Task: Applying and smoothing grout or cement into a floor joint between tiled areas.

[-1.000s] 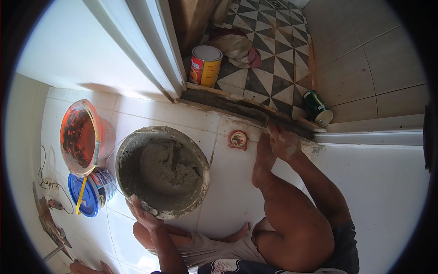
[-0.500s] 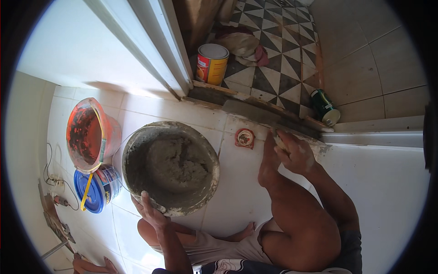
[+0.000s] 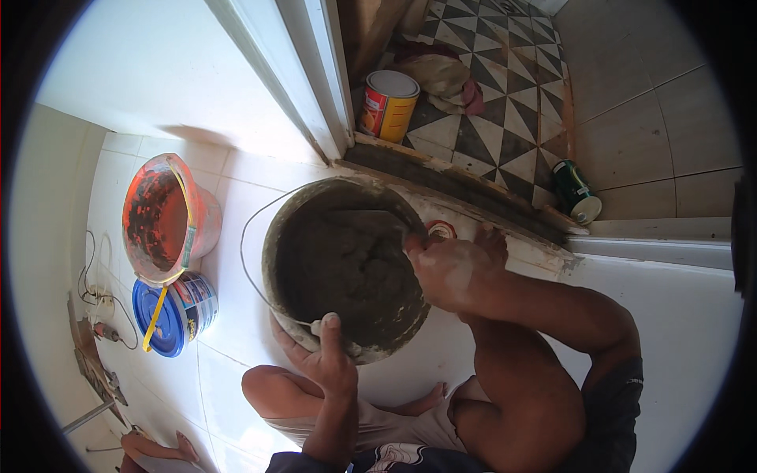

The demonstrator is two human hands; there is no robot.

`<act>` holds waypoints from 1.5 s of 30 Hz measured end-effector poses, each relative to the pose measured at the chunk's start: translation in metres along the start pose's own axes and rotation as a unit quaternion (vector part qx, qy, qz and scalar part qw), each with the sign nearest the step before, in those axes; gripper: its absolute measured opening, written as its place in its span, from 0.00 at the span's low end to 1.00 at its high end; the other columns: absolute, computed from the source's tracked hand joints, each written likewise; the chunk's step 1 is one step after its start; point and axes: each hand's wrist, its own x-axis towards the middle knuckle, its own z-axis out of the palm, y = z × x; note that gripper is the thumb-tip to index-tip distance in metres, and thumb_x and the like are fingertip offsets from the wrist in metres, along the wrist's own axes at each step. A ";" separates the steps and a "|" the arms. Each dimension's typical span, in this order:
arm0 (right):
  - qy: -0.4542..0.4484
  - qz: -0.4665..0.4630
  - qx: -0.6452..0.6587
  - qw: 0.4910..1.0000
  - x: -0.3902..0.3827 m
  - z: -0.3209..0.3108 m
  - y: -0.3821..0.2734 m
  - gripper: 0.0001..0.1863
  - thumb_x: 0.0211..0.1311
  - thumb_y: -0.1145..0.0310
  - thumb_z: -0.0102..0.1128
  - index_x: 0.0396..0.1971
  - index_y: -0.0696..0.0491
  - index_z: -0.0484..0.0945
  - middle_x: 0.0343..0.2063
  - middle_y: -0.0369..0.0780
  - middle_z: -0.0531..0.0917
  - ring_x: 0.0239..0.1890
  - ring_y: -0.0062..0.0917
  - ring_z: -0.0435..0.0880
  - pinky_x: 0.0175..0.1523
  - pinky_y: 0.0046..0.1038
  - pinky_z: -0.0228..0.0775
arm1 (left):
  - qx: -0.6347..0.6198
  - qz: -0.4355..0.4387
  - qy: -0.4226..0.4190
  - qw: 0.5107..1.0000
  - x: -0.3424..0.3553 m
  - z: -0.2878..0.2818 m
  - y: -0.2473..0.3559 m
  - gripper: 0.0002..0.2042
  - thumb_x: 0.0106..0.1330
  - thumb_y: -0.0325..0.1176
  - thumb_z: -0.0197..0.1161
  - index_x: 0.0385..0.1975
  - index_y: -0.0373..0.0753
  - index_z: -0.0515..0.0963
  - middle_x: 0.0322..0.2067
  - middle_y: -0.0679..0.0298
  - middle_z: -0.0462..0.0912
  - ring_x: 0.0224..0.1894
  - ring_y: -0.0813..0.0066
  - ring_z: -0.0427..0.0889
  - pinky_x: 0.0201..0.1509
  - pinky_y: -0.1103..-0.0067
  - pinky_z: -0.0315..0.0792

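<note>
A dark bucket of wet grey mortar stands on the floor before me, its mouth tipped toward me. My left hand is closed on its near rim, thumb on top. Over the right side of the bucket, my right hand is wrapped round the handle of a trowel. The trowel's flat blade is inside the bucket against the mortar, hard to make out in the shade. A red tape measure lies just beyond my right hand, partly covered.
At left are an orange-red bucket and a blue-lidded tub. A doorway threshold crosses ahead; beyond it are a yellow-red can, a cloth and a green can. Another person's foot shows at lower left, near a corded tool.
My right hand has brought the trowel from the threshold back left into the bucket. The bucket has shifted right, with my left hand still on its rim. The view has shifted slightly.
</note>
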 end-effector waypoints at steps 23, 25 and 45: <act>-0.173 0.035 0.617 0.767 -0.074 0.031 0.086 0.28 0.70 0.68 0.62 0.67 0.58 0.69 0.21 0.33 0.75 0.16 0.14 0.73 0.22 0.22 0.65 | -0.015 -0.001 -0.023 1.000 0.033 0.016 0.011 0.33 0.71 0.28 0.63 0.73 0.30 0.57 0.63 0.54 0.73 0.63 0.67 0.74 0.68 0.73 0.67; -0.149 0.035 0.638 0.755 -0.084 0.031 0.094 0.28 0.70 0.69 0.62 0.68 0.57 0.69 0.20 0.33 0.75 0.16 0.14 0.73 0.22 0.21 0.64 | -0.068 -0.012 -0.028 0.997 0.043 0.009 0.012 0.33 0.70 0.28 0.64 0.73 0.31 0.58 0.62 0.54 0.73 0.61 0.66 0.75 0.67 0.72 0.68; 0.328 0.156 -0.009 0.932 -0.094 0.123 0.200 0.34 0.59 0.66 0.68 0.67 0.50 0.70 0.48 0.53 0.84 0.43 0.49 0.86 0.46 0.48 0.79 | -0.099 -0.095 -0.034 0.990 0.086 -0.112 -0.048 0.27 0.76 0.41 0.53 0.70 0.33 0.63 0.64 0.54 0.72 0.64 0.62 0.74 0.68 0.65 0.68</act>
